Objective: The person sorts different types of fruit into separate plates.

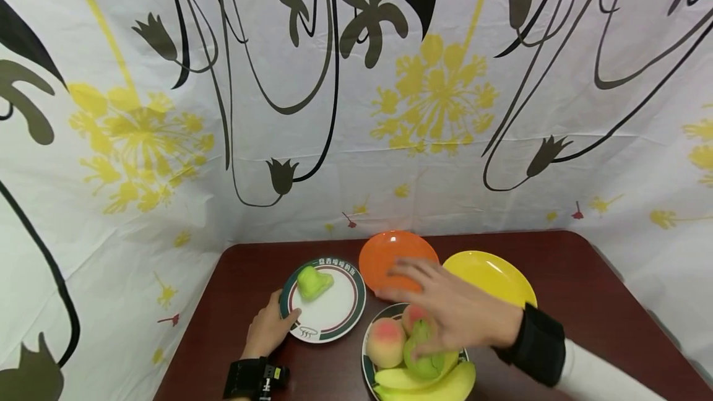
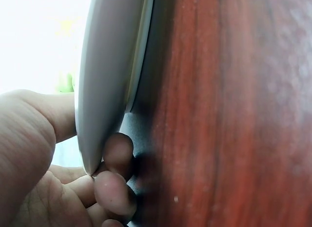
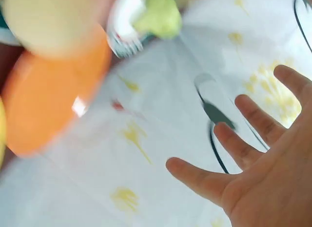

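My left hand [image 1: 270, 327] pinches the near left rim of a white plate [image 1: 328, 317] with a green and red border, thumb on top. In the left wrist view the fingers [image 2: 114, 190] curl under the rim, close over the table. A light green, pear-shaped fruit [image 1: 313, 283] lies on this plate. My right hand [image 1: 445, 299], fingers spread, is blurred over a second plate [image 1: 366, 361] of fruit and holds nothing. That plate carries two peaches [image 1: 385, 342], a green pear [image 1: 421, 357] and yellow bananas [image 1: 445, 387]; the hand partly hides the fruit.
An orange plate [image 1: 375, 262] stands at the back of the dark red table [image 1: 579, 302], partly behind my right hand. Right of it is a yellow plate [image 1: 490, 274]. A white cloth [image 1: 356, 135] with printed flowers hangs behind the table.
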Demonstrator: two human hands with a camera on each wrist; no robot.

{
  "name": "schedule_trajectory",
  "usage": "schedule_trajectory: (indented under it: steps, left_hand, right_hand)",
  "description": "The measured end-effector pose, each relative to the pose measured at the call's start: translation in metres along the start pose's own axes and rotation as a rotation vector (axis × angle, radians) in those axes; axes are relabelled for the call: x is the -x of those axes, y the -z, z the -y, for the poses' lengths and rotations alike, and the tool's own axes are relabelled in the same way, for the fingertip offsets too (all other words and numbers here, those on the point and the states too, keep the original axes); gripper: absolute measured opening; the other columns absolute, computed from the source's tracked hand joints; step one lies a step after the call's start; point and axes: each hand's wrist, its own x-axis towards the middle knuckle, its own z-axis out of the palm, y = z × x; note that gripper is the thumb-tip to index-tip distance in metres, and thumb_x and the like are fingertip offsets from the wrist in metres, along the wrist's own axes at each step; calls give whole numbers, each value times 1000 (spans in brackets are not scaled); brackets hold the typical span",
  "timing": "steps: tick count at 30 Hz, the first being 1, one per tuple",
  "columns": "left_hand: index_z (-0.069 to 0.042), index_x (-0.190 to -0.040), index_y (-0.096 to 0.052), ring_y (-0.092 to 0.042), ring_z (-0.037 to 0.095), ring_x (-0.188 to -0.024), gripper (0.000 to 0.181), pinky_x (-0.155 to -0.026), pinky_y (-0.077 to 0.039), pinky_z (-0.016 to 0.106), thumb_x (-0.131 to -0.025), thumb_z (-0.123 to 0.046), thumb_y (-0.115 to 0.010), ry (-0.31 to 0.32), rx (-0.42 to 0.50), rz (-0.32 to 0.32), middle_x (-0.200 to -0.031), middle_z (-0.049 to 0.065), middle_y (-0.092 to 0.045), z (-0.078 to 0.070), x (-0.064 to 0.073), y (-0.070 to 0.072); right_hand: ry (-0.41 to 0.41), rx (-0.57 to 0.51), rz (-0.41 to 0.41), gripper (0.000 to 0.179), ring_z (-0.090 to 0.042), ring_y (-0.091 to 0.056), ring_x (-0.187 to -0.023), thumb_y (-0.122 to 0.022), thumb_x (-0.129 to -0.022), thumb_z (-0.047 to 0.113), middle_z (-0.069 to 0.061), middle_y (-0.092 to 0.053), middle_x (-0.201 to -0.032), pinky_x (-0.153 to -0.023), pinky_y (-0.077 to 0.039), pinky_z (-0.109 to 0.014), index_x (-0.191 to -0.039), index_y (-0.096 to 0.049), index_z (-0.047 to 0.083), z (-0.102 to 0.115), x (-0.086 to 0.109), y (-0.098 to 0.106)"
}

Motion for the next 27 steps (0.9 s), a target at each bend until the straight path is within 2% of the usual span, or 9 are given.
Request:
schedule_trajectory:
  steps: [2, 5, 10, 15, 18, 24, 27]
  left_hand:
    - [5, -157, -41, -73, 43, -107, 79, -86, -55, 62, -100, -39, -72, 2, 0, -4, -132, 27, -70, 0, 1, 0]
    - [5, -157, -41, -73, 44, -107, 78, -87, -55, 62, -100, -37, -73, -2, -5, -14, -132, 27, -70, 0, 2, -1]
    - [5, -157, -41, -74, 42, -104, 78, -85, -56, 60, -100, -38, -73, -1, -7, -18, -130, 27, -71, 0, 2, 0]
    - [5, -157, -40, -74, 40, -101, 78, -82, -56, 59, -101, -39, -72, 0, -7, -5, -130, 27, -71, -1, 2, 3]
    - [5, -157, -41, -74, 40, -101, 78, -82, -56, 59, -100, -39, -72, 4, -5, -7, -130, 26, -71, -2, 2, 3]
    - [5, -156, -41, -74, 37, -98, 77, -80, -56, 56, -100, -37, -73, -10, -4, -19, -126, 25, -73, -2, 3, 3]
    - [5, -157, -40, -74, 32, -78, 75, -70, -56, 48, -101, -33, -73, -4, 62, -12, -108, 20, -76, -2, 4, 2]
  right_hand:
    - [-23, -3, 15, 97, -24, -42, -149, -81, -78, 75, -1, -47, -159, -111, -45, -55, -160, -43, 39, 10, 16, -19]
    - [-35, 7, 22, 92, -19, -43, -144, -84, -79, 68, 3, -47, -158, -110, -44, -51, -158, -45, 40, 20, 32, -44]
    - [-12, 47, 0, 78, -17, -46, -137, -86, -80, 51, 8, -54, -146, -110, -41, -46, -150, -53, 41, 23, 43, -71]
    - [27, 20, -40, 65, -14, -48, -125, -86, -79, 42, 10, -55, -131, -106, -38, -40, -139, -60, 39, 22, 42, -81]
    - [37, 24, -47, 65, -14, -49, -121, -87, -78, 42, 10, -54, -129, -105, -40, -39, -137, -60, 37, 21, 41, -84]
    - [-8, 4, 15, 61, -9, -47, -116, -89, -80, 41, 12, -52, -129, -97, -48, -29, -133, -59, 35, 20, 40, -89]
    - [-6, -13, 35, 57, -8, -45, -115, -90, -80, 41, 12, -52, -127, -94, -48, -25, -128, -61, 33, 19, 41, -91]
